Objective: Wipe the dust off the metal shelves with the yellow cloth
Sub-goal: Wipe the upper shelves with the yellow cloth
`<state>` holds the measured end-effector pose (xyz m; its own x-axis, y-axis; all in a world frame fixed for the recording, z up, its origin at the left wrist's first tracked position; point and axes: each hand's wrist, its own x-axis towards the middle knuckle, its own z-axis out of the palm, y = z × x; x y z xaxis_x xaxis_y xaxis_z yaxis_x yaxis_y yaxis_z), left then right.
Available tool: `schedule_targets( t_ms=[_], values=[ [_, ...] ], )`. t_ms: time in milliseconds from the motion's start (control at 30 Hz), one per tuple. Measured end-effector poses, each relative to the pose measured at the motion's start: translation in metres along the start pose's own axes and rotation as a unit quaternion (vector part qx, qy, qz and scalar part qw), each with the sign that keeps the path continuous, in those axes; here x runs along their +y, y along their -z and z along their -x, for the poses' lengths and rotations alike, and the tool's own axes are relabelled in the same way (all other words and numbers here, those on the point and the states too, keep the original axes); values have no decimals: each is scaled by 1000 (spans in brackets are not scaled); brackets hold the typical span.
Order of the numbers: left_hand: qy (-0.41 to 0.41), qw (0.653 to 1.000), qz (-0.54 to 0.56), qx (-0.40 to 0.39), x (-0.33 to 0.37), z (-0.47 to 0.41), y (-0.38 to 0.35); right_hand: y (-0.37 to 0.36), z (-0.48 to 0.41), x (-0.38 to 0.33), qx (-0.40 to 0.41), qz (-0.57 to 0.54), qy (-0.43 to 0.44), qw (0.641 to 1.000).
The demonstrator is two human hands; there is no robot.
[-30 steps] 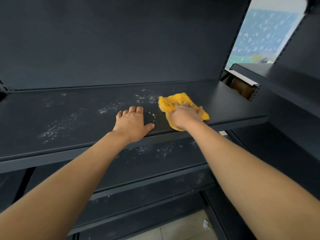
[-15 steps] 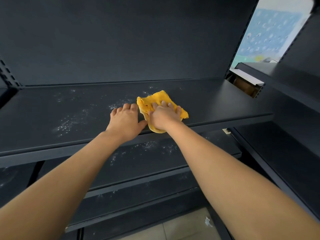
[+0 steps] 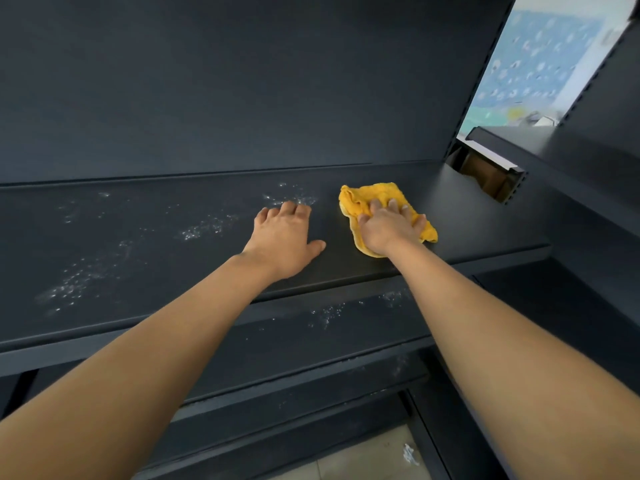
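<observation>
The right hand (image 3: 389,226) is pressing spread fingers onto the cloth (image 3: 367,197) on the shelf (image 3: 467,216). Soft and light, it is probably bunching easily, so pinning it under the palm suits. The left hand (image 3: 282,240) is resting flat nearby.

shelf (image 3: 138,244): open leftward | left hand (image 3: 282,242): obstructs | back panel (image 3: 242,81): rear wall

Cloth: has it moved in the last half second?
Yes. The cloth moved right along the shelf, away from the dust patch it overlapped before.
</observation>
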<state>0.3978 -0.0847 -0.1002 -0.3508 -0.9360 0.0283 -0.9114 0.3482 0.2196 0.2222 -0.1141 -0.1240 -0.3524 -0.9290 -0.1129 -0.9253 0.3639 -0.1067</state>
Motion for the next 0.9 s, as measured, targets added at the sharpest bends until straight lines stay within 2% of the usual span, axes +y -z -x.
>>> schedule_targets(
  t_ms=[167,300,567,800,900],
  values=[
    [21,1000,6,1,1,-28,-1,8,-39,3,-22,11,-3,1000],
    [45,999,9,7,-3,-41,0,11,-62,-9,-33,25,32,999],
    [106,994,2,25,-29,-32,4,2,-80,-83,-51,39,163,984],
    [162,986,-6,38,-61,3,11,-9,-39,-147,-60,33,299,952],
    [156,987,-8,37,-68,15,11,-12,-20,-157,-59,28,320,945]
  ],
)
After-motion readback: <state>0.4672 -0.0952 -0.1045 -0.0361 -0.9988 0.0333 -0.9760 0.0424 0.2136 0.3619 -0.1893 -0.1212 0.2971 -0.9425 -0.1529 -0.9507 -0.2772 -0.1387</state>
